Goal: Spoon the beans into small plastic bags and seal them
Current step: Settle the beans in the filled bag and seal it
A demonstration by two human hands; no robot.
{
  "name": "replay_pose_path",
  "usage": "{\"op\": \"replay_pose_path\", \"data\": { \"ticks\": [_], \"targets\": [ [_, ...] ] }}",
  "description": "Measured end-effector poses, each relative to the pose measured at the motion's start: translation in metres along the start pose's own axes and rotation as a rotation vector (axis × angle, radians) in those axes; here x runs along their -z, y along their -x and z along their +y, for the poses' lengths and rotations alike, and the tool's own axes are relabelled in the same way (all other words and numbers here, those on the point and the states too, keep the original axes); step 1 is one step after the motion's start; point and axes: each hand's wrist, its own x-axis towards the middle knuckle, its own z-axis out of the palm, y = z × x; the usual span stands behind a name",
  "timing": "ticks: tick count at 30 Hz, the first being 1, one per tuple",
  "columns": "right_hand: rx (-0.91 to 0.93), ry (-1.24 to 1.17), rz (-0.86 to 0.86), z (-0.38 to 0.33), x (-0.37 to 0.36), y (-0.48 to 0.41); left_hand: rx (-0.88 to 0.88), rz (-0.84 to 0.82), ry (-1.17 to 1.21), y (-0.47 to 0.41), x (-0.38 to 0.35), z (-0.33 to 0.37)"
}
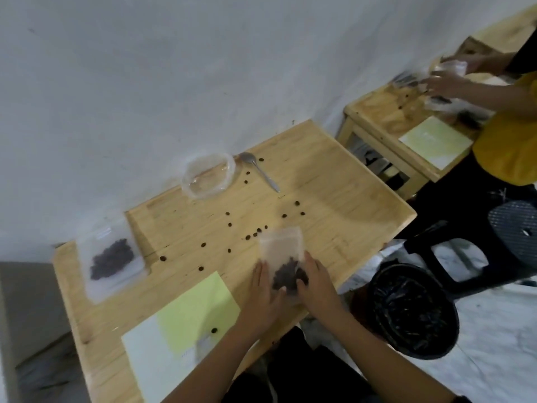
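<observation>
A small clear plastic bag (pixel 281 248) with dark beans in its lower part stands on the wooden table (pixel 334 205) near the front edge. My left hand (pixel 263 289) and my right hand (pixel 315 279) grip it from either side at the bottom. A second bag of beans (pixel 112 260) lies flat at the table's left end. An empty clear bowl (pixel 207 175) sits at the back, with a metal spoon (pixel 261 171) lying beside it. Several loose beans (pixel 252 234) are scattered over the tabletop.
A yellow-green and white sheet (pixel 186 324) lies at the front left with one bean on it. A black bin (pixel 412 309) and a black stool (pixel 511 228) stand to the right. Another person (pixel 511 135) in yellow works at a second table (pixel 386 117).
</observation>
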Motion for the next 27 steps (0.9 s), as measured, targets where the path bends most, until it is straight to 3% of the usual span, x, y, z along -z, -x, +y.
{"op": "replay_pose_path", "data": {
  "ticks": [5, 8, 14, 19, 22, 27],
  "targets": [
    [-0.1, -0.207, 0.078, -0.004, 0.006, 0.0, 0.004, 0.106, 0.244, 0.006, 0.007, 0.009],
    [-0.063, -0.267, 0.073, -0.019, 0.01, 0.0, 0.062, 0.187, 0.418, 0.008, 0.015, -0.001],
    [0.062, -0.388, -0.086, -0.065, -0.007, -0.002, 0.041, 0.438, 0.771, 0.034, 0.068, -0.023],
    [0.311, -0.279, -0.332, -0.11, -0.047, 0.013, 0.016, 0.617, 0.818, 0.069, 0.104, -0.065],
    [0.295, -0.235, -0.379, -0.122, -0.075, 0.02, 0.078, 0.774, 0.874, 0.09, 0.117, -0.099],
    [0.35, 0.166, -0.503, -0.116, -0.109, 0.025, 0.175, 1.038, 1.023, 0.131, 0.134, -0.142]
  ]
}}
